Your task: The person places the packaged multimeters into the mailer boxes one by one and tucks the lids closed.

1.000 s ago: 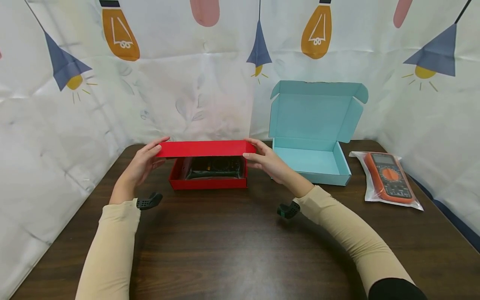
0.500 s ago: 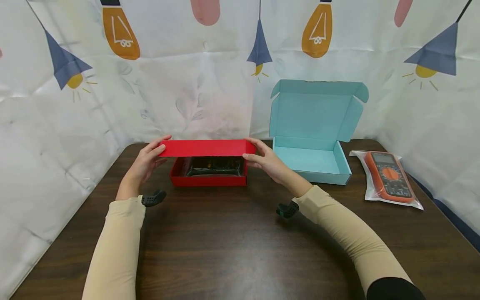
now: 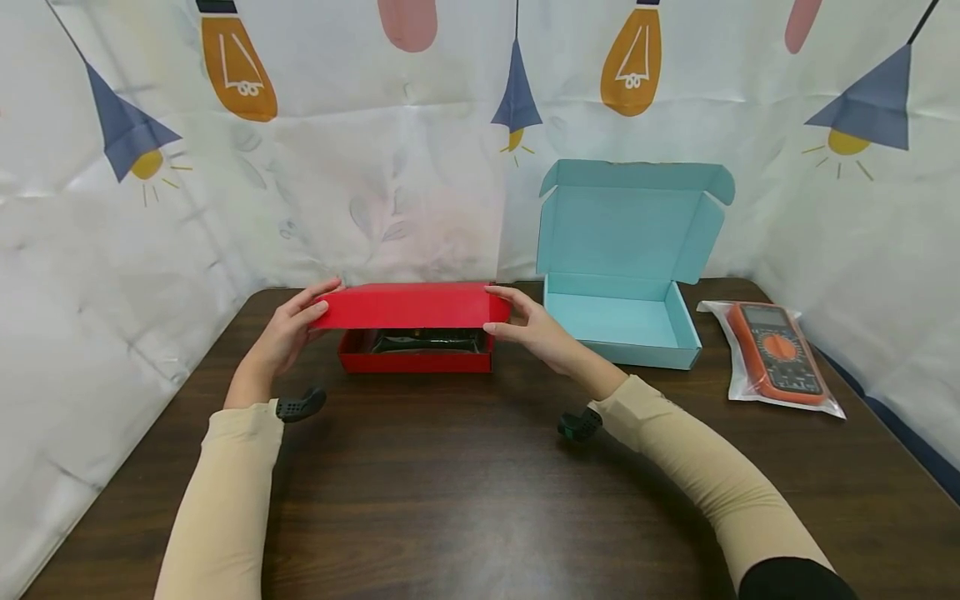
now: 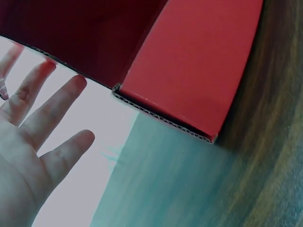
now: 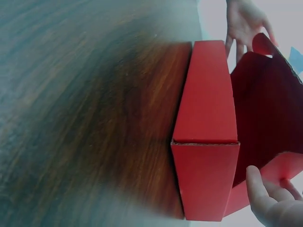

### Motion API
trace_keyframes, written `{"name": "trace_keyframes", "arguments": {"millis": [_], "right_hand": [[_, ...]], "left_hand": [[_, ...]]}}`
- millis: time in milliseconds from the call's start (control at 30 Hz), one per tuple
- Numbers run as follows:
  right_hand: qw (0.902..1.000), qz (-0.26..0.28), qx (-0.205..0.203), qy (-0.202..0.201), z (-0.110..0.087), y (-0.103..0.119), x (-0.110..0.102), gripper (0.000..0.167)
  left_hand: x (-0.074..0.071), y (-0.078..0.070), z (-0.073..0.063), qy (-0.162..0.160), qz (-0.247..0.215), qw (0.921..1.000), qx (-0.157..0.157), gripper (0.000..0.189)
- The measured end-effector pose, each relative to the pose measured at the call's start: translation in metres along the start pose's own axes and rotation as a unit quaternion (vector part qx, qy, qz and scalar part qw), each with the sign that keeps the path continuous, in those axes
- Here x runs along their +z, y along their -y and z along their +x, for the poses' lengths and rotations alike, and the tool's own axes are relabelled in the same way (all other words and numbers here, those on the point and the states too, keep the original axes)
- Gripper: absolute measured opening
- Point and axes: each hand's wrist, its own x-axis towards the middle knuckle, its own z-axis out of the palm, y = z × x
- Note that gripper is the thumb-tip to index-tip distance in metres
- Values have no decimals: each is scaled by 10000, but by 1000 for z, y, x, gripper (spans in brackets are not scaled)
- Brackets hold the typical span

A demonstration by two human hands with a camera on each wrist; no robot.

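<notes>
- Lid (image 3: 405,306) of the red box (image 3: 415,363) lies between the two hands, its long axis running left to right across the person's front, with a hand at each end
- Left hand (image 3: 281,337) is at the lid's left end, fingers spread wide and fairly straight; in the left wrist view some fingertips reach the lid's edge
- Right hand (image 3: 543,337) holds the lid's right end, and the right wrist view shows the thumb and the other fingers on opposite sides of the side flap
- Neither hand is clearly nearer, as each is at its own end of the lid
- The red box sits on the table (image 3: 450,475), left of centre and toward the far side, its long axis also left to right
- The lid is tilted, its near edge above the near wall of the red box and apart from it, leaving a gap; how the two join at the far side cannot be told
- Through that gap a dark item (image 3: 427,340) shows inside the red box, partly hidden
- To the right stands an open light-blue box (image 3: 609,321), near the right hand, and farther right an orange multimeter (image 3: 782,354) lies in a clear bag (image 3: 738,367)
</notes>
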Motion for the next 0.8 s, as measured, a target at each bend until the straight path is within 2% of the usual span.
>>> {"name": "trace_keyframes", "arguments": {"millis": [100, 333, 633, 800], "right_hand": [[9998, -212, 55, 13, -2, -1, -1, 63], [9998, -157, 125, 87, -2, -8, 0, 68], [9987, -466, 125, 138, -5, -8, 1, 70], [9967, -797, 62, 100, -5, -10, 2, 69]], "left_hand": [[-1, 0, -2, 52, 133, 9999, -38, 47], [-1, 2, -5, 117, 366, 9993, -33, 52], [1, 4, -8, -2, 851, 9964, -26, 58], [0, 5, -9, -23, 946, 9955, -46, 59]]}}
